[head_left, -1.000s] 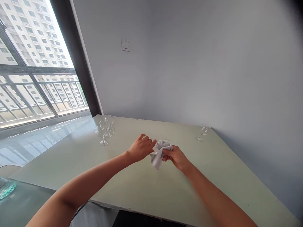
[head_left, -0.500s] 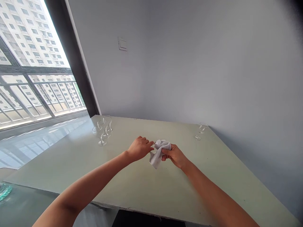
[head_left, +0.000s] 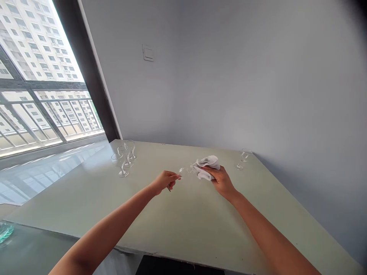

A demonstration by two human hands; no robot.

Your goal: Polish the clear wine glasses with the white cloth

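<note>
Left hand [head_left: 166,181] pinches a glass [head_left: 183,170] over the bench [head_left: 177,225] in a closed grip. Right hand [head_left: 225,184] clutches a bunched white cloth [head_left: 205,165] against the glass

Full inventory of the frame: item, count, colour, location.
Held stemmed glass: 1, clear, between left hand and cloth
Cloth: 1, white, in right hand
Stemmed glass group: 3, clear, table's far left
Lone stemmed glass: 1, clear, table's far right
Table: 1, pale grey-green, centre
Glassware piece: 1, teal, left edge, cut off
Lower surface: 1, grey-green, lower left
Black object: 1, black, below table's near edge, unidentifiable
Wall switch: 1, pale grey, back wall
Railing: 1, grey, outside, left
Building: at least 1, whitish, beyond railing
Hands: 2, bare, mid-table
Forearms: 2, bare, reaching in from below
</note>
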